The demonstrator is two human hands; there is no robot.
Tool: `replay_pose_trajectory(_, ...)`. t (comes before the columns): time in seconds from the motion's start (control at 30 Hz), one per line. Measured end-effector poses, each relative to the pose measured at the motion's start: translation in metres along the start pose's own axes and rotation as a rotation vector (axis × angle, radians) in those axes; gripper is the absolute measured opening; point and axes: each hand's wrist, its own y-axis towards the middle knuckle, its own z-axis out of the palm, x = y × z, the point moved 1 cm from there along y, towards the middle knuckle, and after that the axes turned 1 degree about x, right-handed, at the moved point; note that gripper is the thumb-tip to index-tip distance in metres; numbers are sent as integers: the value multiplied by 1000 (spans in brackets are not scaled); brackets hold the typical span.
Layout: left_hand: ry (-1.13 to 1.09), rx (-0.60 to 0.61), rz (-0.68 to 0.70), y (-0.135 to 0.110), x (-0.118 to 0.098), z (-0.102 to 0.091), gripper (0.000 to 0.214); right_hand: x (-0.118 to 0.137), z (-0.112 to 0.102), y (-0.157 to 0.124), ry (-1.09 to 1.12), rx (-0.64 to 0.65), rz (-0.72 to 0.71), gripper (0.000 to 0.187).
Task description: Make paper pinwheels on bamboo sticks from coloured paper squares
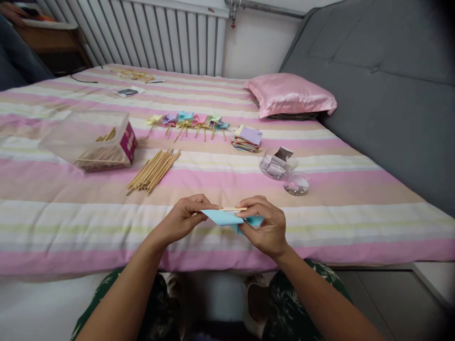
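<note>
Green patterned fabric is seen lowest in the head view, over the person's lap. Both bare forearms are stretched forward from it to the near edge of the bed, which is covered by a sheet striped in pink, cream and pale green. Just above that near edge, about midway along it, a folded blue paper is held between the two hands. The left hand is closed in a pinch on the paper's left part, thumb and fingertips pressed together. The right hand is curled around the paper's right part, with its fingers folded over the top. A thin wooden stick is laid level along the paper's upper edge and is bridged between the fingertips of both hands; which hand bears it cannot be told.

Farther in on the bed, left of the middle, a bundle of loose sticks is spread slantwise. Toward the left edge a clear plastic box is set, with more sticks seen inside it. Beyond the bundle a row of small paper pinwheels is laid out side by side. Just right of that row a stack of coloured paper squares is placed. Nearer the near edge, right of the stack, a small clear tub of pale bits is seen, with a round clear lid just beside it. A pink satin pillow is rested near the far right corner, against a grey padded headboard.
</note>
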Motion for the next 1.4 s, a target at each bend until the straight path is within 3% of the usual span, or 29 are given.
replay_pose_trajectory(0.47,-15,-37,-28,-8,1,2,19,1,2,-5,-9,15,-7,18)
replay_pose_trajectory(1.4,13,3,-53,5,-3,7,18,-4,-4,3,16,-57,24,15)
